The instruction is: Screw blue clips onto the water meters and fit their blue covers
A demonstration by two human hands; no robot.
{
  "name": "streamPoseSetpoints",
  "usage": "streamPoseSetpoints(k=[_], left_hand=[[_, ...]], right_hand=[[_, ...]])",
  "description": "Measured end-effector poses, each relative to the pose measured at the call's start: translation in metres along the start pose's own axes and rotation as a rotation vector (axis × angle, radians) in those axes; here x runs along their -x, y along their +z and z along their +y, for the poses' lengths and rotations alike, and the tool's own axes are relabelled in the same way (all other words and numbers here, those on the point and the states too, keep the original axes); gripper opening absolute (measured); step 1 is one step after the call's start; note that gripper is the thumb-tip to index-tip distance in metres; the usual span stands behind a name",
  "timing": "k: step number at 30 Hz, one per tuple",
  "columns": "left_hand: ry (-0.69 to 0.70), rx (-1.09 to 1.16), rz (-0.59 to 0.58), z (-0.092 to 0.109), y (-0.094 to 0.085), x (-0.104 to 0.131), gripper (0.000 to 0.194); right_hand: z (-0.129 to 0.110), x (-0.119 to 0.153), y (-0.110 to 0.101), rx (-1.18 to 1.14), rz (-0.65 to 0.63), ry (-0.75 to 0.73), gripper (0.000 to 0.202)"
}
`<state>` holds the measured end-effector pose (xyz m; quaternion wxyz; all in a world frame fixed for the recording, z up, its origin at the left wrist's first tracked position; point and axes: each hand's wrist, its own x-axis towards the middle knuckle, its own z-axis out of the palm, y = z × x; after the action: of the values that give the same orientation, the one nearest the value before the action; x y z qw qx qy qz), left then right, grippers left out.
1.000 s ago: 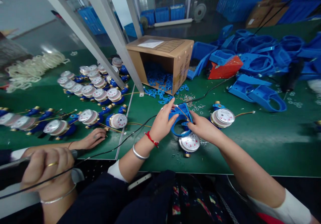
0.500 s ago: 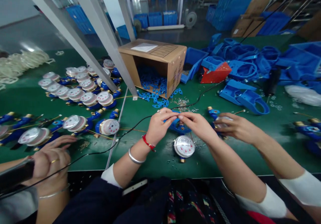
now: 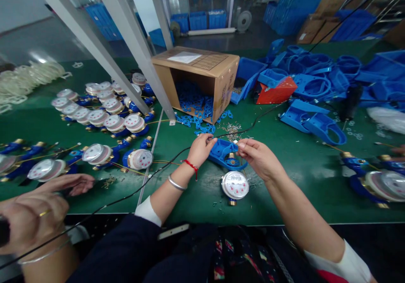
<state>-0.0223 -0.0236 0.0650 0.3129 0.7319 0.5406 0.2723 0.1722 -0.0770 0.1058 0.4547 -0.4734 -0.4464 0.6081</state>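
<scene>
My left hand (image 3: 201, 151) is closed on the left end of a blue plastic housing (image 3: 218, 151), with the fingertips on its rim. My right hand (image 3: 259, 156) pinches a small white connector (image 3: 236, 142) above the housing's right side. The wire from it is mostly hidden by the fingers. A water meter (image 3: 236, 185) with a clear round cover and red dial marks lies on the green table just in front of the housing. Its brass threaded end shows inside the housing's ring, and the other end points toward me.
A cardboard box (image 3: 223, 91) spills blue clips (image 3: 204, 126) beside a pile of small metal pins (image 3: 230, 130). Blue housings (image 3: 313, 118) lie at the right. Finished-looking meters (image 3: 96, 154) stand left. A black cable (image 3: 164, 160) crosses the table. A co-worker's hands (image 3: 34, 215) are at left.
My hands have drawn apart; the right moved right and now shows the white connector. A co-worker's hand beside my right arm has left, and the meter it touched is gone from there.
</scene>
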Motion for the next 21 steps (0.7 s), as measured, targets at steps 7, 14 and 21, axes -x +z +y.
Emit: streamPoseSetpoints(k=[7, 14, 21], left_hand=[[-0.107, -0.336, -0.131, -0.019, 0.005, -0.017, 0.014], [0.095, -0.289, 0.138, 0.056, -0.010, 0.017, 0.030], [0.221, -0.191, 0.077, 0.077, 0.007, 0.042, 0.055]], right_hand=[[0.010, 0.004, -0.006, 0.218, 0.144, -0.014, 0.023], [0.020, 0.007, -0.012, 0.285, 0.368, -0.032, 0.020], [0.017, 0.007, -0.019, 0.078, 0.403, 0.008, 0.022]])
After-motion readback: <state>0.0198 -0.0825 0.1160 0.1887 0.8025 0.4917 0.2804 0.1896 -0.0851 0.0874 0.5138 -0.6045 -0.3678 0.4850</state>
